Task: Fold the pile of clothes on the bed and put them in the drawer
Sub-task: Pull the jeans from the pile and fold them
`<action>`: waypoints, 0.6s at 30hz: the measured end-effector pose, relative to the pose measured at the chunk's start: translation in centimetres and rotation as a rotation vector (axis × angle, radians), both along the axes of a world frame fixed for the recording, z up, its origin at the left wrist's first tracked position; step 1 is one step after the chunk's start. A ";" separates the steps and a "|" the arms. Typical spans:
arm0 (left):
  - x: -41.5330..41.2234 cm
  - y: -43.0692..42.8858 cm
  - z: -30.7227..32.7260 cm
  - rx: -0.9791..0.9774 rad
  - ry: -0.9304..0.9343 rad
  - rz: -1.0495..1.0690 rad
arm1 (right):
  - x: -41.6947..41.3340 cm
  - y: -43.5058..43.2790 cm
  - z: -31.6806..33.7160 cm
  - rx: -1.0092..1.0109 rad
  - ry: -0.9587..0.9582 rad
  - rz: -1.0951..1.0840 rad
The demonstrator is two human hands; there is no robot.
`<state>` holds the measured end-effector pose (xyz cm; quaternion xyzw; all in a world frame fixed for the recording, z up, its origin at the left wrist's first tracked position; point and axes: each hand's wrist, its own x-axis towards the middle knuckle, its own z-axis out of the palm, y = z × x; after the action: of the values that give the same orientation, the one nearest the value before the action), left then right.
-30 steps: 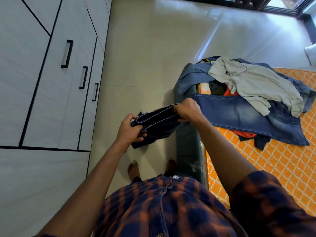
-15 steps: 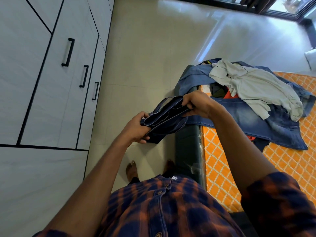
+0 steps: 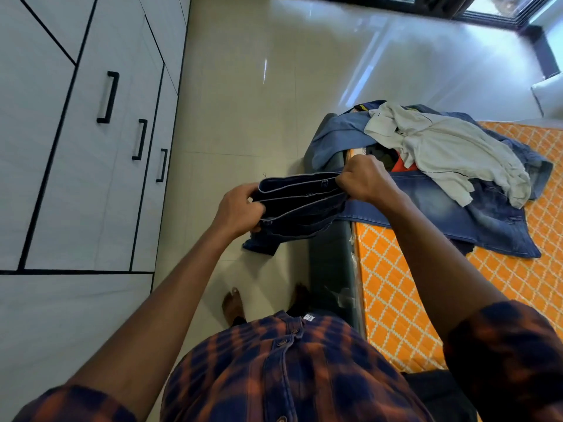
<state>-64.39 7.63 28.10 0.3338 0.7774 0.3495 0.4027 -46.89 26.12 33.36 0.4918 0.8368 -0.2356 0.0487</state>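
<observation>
Jeans (image 3: 300,202) of dark denim are hanging folded, seemingly in several layers, between both hands, just off the bed's left edge and above the floor (image 3: 243,102). Left hand (image 3: 240,211) is gripping one end, fingers curled round the layers; right hand (image 3: 364,178) is pinching the other end, fingers bunched together. Bed (image 3: 426,300), in an orange lattice cover, is carrying the pile at its far left corner: faded blue jeans (image 3: 441,214) under a pale grey shirt (image 3: 451,153). White cabinet (image 3: 91,193) fronts are standing well apart, opposite.
</observation>
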 end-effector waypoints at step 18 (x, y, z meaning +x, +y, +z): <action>-3.1 1.2 4.1 0.103 -0.195 0.127 | -2.0 -1.4 -0.9 -0.460 0.334 -0.338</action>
<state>-67.52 8.80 32.21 0.2686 0.7351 0.4443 0.4360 -48.87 24.75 32.48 0.5542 0.6647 -0.5007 -0.0193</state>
